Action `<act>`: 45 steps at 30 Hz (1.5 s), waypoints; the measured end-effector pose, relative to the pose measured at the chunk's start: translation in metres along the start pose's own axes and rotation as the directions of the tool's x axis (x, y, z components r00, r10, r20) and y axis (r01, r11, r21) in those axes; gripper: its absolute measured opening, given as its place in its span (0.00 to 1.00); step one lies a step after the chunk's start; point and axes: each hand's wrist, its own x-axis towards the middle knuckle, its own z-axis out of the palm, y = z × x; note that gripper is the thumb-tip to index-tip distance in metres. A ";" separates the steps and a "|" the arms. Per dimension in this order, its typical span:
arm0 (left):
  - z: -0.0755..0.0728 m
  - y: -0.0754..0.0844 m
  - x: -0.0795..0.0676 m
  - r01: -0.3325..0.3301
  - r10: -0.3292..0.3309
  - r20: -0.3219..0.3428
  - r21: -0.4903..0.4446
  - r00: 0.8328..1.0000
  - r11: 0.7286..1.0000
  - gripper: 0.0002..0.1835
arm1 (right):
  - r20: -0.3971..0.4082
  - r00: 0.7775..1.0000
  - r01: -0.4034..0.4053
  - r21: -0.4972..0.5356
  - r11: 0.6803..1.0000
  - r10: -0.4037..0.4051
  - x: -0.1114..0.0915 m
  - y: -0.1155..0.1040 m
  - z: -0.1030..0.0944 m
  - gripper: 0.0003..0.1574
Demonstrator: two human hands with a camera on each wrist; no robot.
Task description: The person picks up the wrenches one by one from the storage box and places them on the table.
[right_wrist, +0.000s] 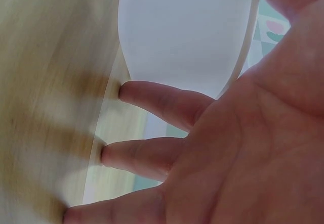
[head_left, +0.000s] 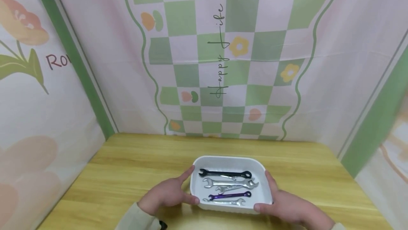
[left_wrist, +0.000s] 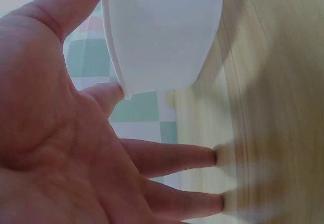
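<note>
A white rectangular dish with rounded corners [head_left: 229,208] sits on the wooden table between my hands. Inside lie several wrenches: a black wrench [head_left: 224,174] towards the far side, silver wrenches [head_left: 227,183] across the middle, a purple wrench [head_left: 229,196] and a slim silver wrench [head_left: 224,202] by the near wall. My left hand [head_left: 169,191] spreads along the left end, thumb at the near corner and index fingertip at the rim. At the right end, my right hand [head_left: 285,201] has its thumb on the near corner. Straight, spread fingers of both hands reach down to the tabletop in the wrist views.
The wood-grain table [head_left: 153,152] extends around the dish. Behind it hangs a checked green and white cloth [head_left: 210,74], with printed cloth [head_left: 35,116] along the left side too. A small black object [head_left: 163,225] shows beside the left sleeve [head_left: 138,219].
</note>
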 end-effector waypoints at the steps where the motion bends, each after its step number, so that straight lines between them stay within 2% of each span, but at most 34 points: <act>1: 0.000 0.000 0.000 -0.001 0.001 -0.003 -0.003 1.000 1.000 0.61 | -0.001 1.000 0.001 -0.001 1.000 -0.001 0.000 0.000 0.000 0.79; 15: 0.001 0.003 -0.001 0.003 -0.003 -0.013 -0.052 1.000 0.999 0.62 | -0.007 1.000 -0.018 -0.005 1.000 0.018 -0.001 0.003 0.001 0.78; 25: 0.002 0.001 0.000 0.005 -0.006 -0.015 -0.045 1.000 0.999 0.62 | -0.008 1.000 -0.009 -0.023 1.000 0.009 -0.001 0.002 -0.001 0.78; 27: 0.002 0.000 -0.001 0.006 -0.007 -0.014 -0.043 1.000 0.999 0.62 | -0.014 1.000 0.017 -0.029 0.999 -0.018 -0.001 0.003 -0.006 0.74; 30: 0.001 0.000 -0.002 0.002 -0.003 -0.012 -0.038 1.000 0.999 0.62 | -0.031 0.999 0.030 -0.004 1.000 -0.030 -0.003 0.004 -0.021 0.62; 33: 0.001 0.000 -0.001 -0.004 0.003 -0.010 -0.033 1.000 0.999 0.62 | -0.085 0.996 0.033 0.103 0.994 -0.024 -0.003 0.007 -0.045 0.47; 36: 0.000 -0.001 -0.001 -0.008 0.008 -0.012 -0.026 1.000 1.000 0.62 | -0.153 0.987 0.094 0.266 0.959 -0.054 -0.002 0.011 -0.075 0.38; 40: 0.001 -0.002 0.001 -0.014 0.013 -0.011 -0.025 1.000 1.000 0.62 | -0.197 0.969 0.226 0.469 0.854 -0.148 0.000 0.017 -0.114 0.29; 42: 0.001 -0.002 0.001 -0.016 0.016 -0.009 -0.023 1.000 1.000 0.62 | -0.195 0.962 0.268 0.534 0.802 -0.191 0.001 0.019 -0.131 0.25; 45: 0.000 -0.002 0.001 -0.016 0.016 -0.007 -0.021 1.000 1.000 0.61 | -0.182 0.958 0.286 0.577 0.765 -0.220 0.006 0.017 -0.149 0.24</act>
